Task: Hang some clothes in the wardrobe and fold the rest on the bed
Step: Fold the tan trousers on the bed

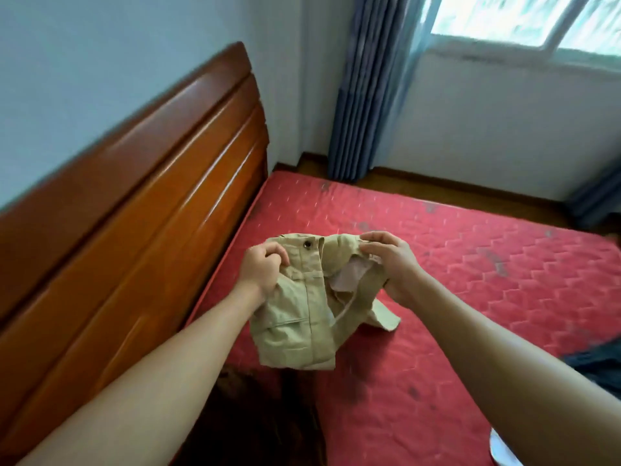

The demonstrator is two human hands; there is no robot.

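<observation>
Shorts (295, 317), khaki, hung at the centre of the view over the bed (470, 264), held up by the waistband. The left hand (260, 269) gripped the band at its 9 o'clock end, fingers curled round the cloth beside the dark button (307, 244). The right hand (386, 260) pinched the band at its 3 o'clock end. The waist gaped between them, and pale lining (349, 274) showed inside it. Whether the hem touched the red mattress could not be told.

Dark cloth (598, 368) lay on the bed at 4 o'clock, cut off by the frame. A brown, blurred mass (262, 425) at 6 o'clock was too dim to make out.

The headboard (134, 196) ran along the bed's edge from 7 to 11 o'clock, close to the left forearm. Bare mattress stretched from 1 to 3 o'clock, ending at a strip of floor (437, 188). A blue curtain (363, 95) hung at 12 and a window (521, 18) stood at 1 o'clock.
</observation>
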